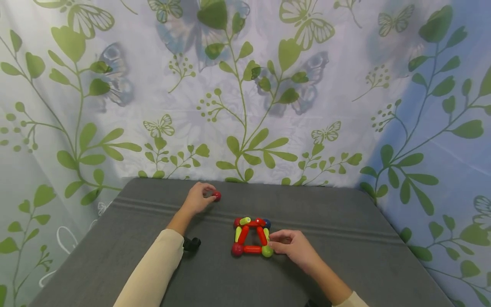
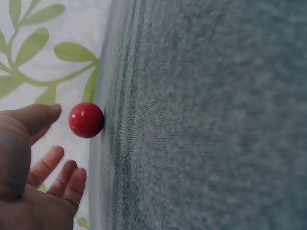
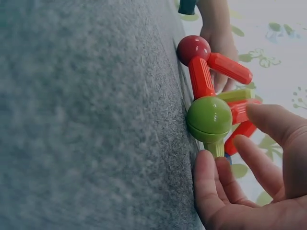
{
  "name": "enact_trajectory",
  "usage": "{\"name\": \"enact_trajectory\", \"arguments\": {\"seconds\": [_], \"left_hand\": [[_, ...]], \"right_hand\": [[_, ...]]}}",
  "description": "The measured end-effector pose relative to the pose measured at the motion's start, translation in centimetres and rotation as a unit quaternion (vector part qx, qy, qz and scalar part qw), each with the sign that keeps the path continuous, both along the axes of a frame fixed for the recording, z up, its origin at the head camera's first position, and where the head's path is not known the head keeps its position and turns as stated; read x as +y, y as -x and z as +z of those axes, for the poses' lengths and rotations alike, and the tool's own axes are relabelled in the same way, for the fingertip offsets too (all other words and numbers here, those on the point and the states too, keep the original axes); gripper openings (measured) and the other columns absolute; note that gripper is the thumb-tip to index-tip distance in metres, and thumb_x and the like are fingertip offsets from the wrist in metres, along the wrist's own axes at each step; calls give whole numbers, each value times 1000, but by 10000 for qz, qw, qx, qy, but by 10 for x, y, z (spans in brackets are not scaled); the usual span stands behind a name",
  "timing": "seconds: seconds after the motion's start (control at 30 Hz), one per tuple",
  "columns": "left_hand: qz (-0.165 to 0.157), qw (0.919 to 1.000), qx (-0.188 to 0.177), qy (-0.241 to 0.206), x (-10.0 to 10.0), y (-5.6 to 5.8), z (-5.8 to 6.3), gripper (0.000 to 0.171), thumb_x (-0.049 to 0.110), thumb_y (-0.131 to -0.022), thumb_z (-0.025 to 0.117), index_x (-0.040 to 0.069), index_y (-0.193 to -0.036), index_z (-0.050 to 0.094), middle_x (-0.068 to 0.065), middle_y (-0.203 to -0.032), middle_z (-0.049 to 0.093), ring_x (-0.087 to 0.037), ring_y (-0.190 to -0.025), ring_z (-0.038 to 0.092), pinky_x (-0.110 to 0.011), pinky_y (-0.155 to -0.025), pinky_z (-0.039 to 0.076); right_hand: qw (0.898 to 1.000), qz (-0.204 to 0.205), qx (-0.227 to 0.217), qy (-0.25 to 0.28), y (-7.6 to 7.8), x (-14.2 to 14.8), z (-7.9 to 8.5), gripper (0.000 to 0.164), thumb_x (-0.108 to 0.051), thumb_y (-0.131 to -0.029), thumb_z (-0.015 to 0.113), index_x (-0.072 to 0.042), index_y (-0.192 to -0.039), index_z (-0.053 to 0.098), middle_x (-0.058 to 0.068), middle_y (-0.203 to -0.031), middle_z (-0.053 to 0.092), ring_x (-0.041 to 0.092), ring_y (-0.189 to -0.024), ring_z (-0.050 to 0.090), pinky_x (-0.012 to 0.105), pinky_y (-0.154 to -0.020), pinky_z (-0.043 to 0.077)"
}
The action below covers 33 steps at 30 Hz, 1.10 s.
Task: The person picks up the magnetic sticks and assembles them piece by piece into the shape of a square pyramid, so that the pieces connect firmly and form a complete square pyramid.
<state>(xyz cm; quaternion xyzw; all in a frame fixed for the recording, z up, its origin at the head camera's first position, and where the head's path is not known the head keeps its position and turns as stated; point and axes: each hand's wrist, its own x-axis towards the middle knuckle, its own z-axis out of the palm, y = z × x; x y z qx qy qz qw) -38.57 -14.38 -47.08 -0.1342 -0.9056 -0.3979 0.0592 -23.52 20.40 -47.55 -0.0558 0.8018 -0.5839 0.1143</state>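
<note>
A red ball (image 1: 217, 196) lies near the back of the grey surface. Beside it is my left hand (image 1: 197, 198); in the left wrist view, its thumb and fingers are spread around the red ball (image 2: 86, 120) with a gap showing. Nearer the middle stands a frame of toy building rods and balls, with a red front rod (image 1: 252, 250), a dark red ball (image 1: 237, 249), a green ball (image 1: 267, 250) and a blue ball (image 1: 267, 223). My right hand (image 1: 294, 248) is at the frame's right side, fingers loosely bent around the green ball's (image 3: 209, 117) corner; whether they touch is unclear.
The grey padded surface (image 1: 215, 281) extends around both hands. A patterned curtain (image 1: 184, 98) with leaves and butterflies hangs behind it. A black wrist device (image 1: 192, 244) sits under the left wrist.
</note>
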Motion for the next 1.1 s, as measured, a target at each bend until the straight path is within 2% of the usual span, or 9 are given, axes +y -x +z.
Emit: {"name": "enact_trajectory", "arguments": {"seconds": [0.17, 0.33, 0.47, 0.7, 0.9, 1.1], "left_hand": [[-29, 9995, -305, 44, -3, 8, -9, 42, 19, -97, 72, 5, -136, 61, -23, -137, 54, -40, -120, 57, -57, -96, 49], [-60, 9994, -322, -60, 1, 10, -14, 46, 16, -97, 72, 4, -139, 58, -22, -136, 58, -39, -119, 58, -56, -95, 50], [-41, 9998, -190, -4, 7, 10, -13, 44, 13, -95, 72, 2, -136, 59, -23, -130, 62, -39, -114, 62, -53, -91, 52], [-63, 9990, -439, -15, 11, 14, -11, 42, 13, -96, 72, 5, -136, 62, -21, -133, 63, -37, -117, 63, -53, -95, 53], [-97, 9995, -278, 90, 12, 15, -11, 36, 10, -94, 73, 5, -129, 67, -19, -124, 68, -35, -110, 66, -48, -88, 55], [-17, 9991, -412, -45, 12, 17, -14, 31, 10, -94, 73, 8, -125, 69, -16, -124, 69, -35, -113, 66, -51, -94, 54]], "right_hand": [[9991, 275, 60, -302, -2, 2, 0, 39, -24, -84, 85, -4, -115, 74, 9, -112, 76, 17, -94, 70, 32, -79, 57], [9980, 366, 93, -499, -2, 2, -1, 38, -22, -81, 88, -6, -113, 75, 6, -107, 76, 18, -90, 69, 32, -76, 56], [9972, 461, 116, -579, -2, 1, -2, 37, -21, -80, 88, -6, -112, 75, 5, -105, 76, 18, -90, 68, 32, -74, 56], [9959, 549, 243, -683, -1, 0, -4, 34, -19, -80, 88, -6, -109, 75, 4, -101, 76, 17, -88, 69, 31, -72, 57], [9948, 603, 321, -755, 0, -1, -3, 33, -19, -80, 88, -6, -107, 76, 4, -96, 76, 17, -85, 68, 29, -69, 57], [9950, 547, 356, -750, 0, -2, -4, 31, -19, -79, 89, -6, -104, 77, 3, -92, 76, 16, -82, 68, 27, -68, 56]]}}
